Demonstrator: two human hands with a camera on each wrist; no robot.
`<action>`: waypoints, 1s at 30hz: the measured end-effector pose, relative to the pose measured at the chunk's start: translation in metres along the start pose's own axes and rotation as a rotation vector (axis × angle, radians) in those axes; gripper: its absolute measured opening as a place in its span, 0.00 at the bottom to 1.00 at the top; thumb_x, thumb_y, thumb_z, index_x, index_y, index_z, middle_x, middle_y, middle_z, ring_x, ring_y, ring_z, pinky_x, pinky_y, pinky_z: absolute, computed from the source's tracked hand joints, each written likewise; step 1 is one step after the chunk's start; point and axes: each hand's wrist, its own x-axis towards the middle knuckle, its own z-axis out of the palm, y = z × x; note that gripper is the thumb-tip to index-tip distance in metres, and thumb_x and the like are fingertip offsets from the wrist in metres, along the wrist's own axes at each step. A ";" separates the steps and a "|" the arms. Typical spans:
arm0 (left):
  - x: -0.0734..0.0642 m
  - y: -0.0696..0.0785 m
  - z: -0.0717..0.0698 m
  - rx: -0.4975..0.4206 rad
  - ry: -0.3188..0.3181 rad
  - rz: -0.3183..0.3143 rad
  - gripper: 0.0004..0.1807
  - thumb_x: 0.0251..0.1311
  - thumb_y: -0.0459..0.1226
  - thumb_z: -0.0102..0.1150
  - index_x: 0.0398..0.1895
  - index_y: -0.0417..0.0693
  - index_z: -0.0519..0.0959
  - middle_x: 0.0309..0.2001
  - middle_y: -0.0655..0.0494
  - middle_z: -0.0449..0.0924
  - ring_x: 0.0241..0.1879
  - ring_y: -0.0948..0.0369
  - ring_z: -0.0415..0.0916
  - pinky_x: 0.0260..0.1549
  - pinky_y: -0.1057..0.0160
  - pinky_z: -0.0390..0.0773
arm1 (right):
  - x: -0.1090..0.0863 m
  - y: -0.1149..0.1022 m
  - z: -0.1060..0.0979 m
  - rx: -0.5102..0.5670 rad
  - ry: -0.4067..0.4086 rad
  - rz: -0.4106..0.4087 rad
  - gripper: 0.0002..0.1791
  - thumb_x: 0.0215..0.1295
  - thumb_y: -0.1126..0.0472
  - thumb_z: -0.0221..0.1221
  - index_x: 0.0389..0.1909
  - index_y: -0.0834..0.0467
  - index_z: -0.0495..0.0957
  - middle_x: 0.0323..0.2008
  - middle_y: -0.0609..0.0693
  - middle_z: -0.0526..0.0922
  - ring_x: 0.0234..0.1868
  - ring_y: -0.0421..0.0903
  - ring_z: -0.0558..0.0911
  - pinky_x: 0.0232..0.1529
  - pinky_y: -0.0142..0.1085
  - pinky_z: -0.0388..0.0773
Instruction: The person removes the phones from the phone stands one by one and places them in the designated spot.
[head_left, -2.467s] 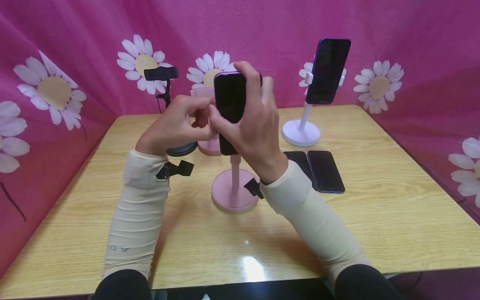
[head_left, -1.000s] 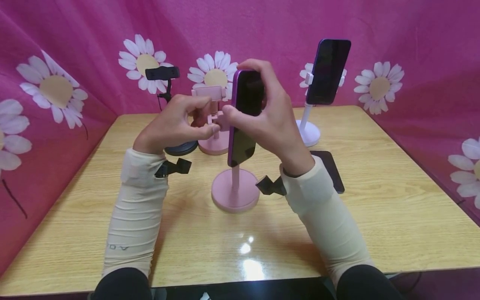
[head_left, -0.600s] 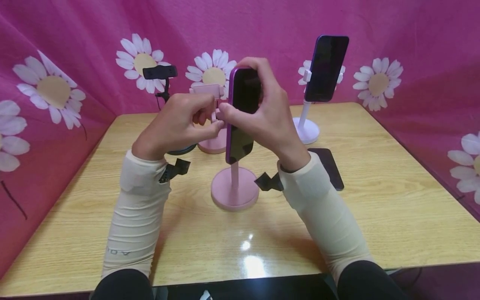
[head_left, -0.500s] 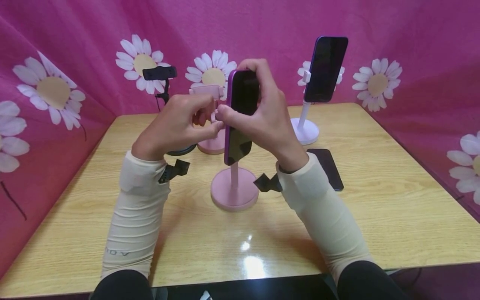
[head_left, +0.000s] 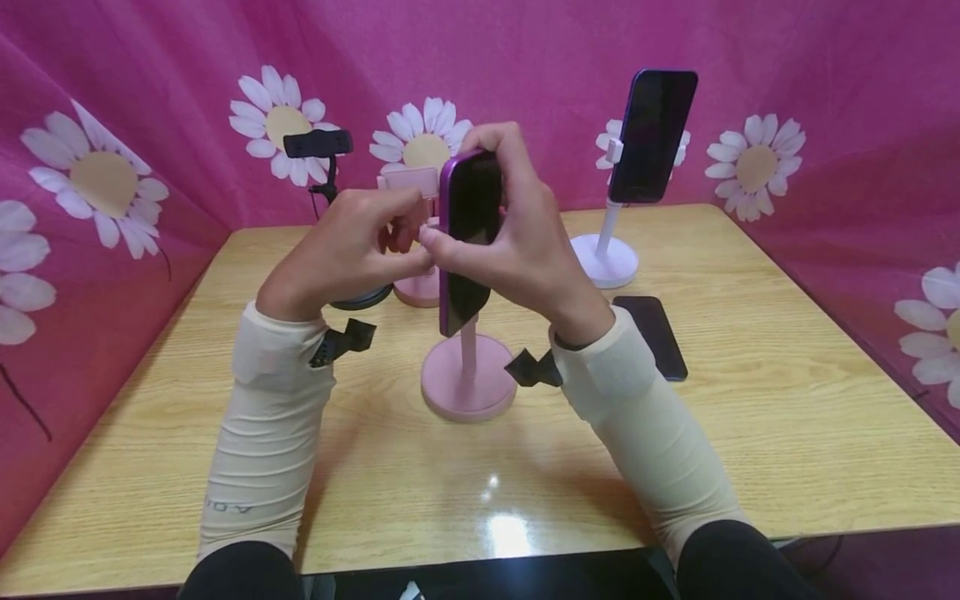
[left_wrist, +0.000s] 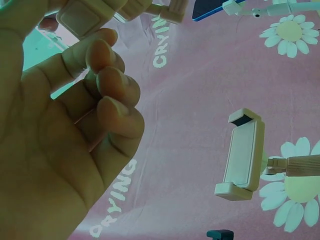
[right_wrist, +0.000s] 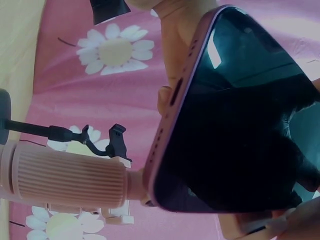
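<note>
My right hand [head_left: 525,229] grips a purple-edged smartphone [head_left: 472,208] by its long sides, turned at an angle, in front of the nearer pink phone stand [head_left: 468,379]. Its thumb tip is beside the fingers of my left hand [head_left: 348,246]. At the stand's head, the left thumb and index finger pinch the clamp, mostly hidden behind hands and phone in the head view. The left wrist view shows the clamp's pink block [left_wrist: 82,19] by the index finger, the other fingers curled. In the right wrist view the phone [right_wrist: 225,125] stands close to the ribbed pink stem [right_wrist: 70,175].
Behind stand a second pink phone stand [head_left: 411,179] and a black phone stand [head_left: 318,143]. Back right, a white stand [head_left: 606,260] bears a phone [head_left: 652,137]. Another phone [head_left: 651,337] lies flat on the wooden table [head_left: 787,400]. A flowered pink cloth [head_left: 525,50] surrounds the table.
The right hand first drew the phone rightward, turning it and baring the clamp, then brought it back left against the clamp. The left hand has stayed nearly in place at the clamp.
</note>
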 end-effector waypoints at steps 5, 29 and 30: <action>-0.001 0.000 -0.001 -0.008 -0.004 -0.007 0.11 0.54 0.37 0.66 0.29 0.48 0.72 0.21 0.57 0.68 0.21 0.62 0.65 0.18 0.64 0.66 | 0.000 -0.001 0.001 0.021 -0.025 -0.038 0.29 0.47 0.71 0.66 0.48 0.68 0.61 0.36 0.56 0.72 0.33 0.47 0.75 0.34 0.46 0.77; -0.001 0.001 -0.001 -0.007 -0.022 -0.049 0.12 0.57 0.41 0.66 0.28 0.49 0.71 0.21 0.58 0.69 0.23 0.61 0.67 0.21 0.63 0.68 | 0.001 0.011 -0.071 0.141 0.285 0.131 0.24 0.50 0.68 0.65 0.47 0.54 0.66 0.29 0.54 0.67 0.32 0.48 0.69 0.36 0.39 0.69; -0.001 0.001 -0.001 -0.008 -0.024 -0.053 0.12 0.57 0.41 0.66 0.28 0.49 0.71 0.21 0.57 0.69 0.24 0.61 0.67 0.21 0.63 0.69 | 0.002 0.014 -0.073 0.131 0.294 0.148 0.24 0.50 0.67 0.65 0.47 0.53 0.66 0.30 0.54 0.67 0.33 0.48 0.69 0.36 0.40 0.71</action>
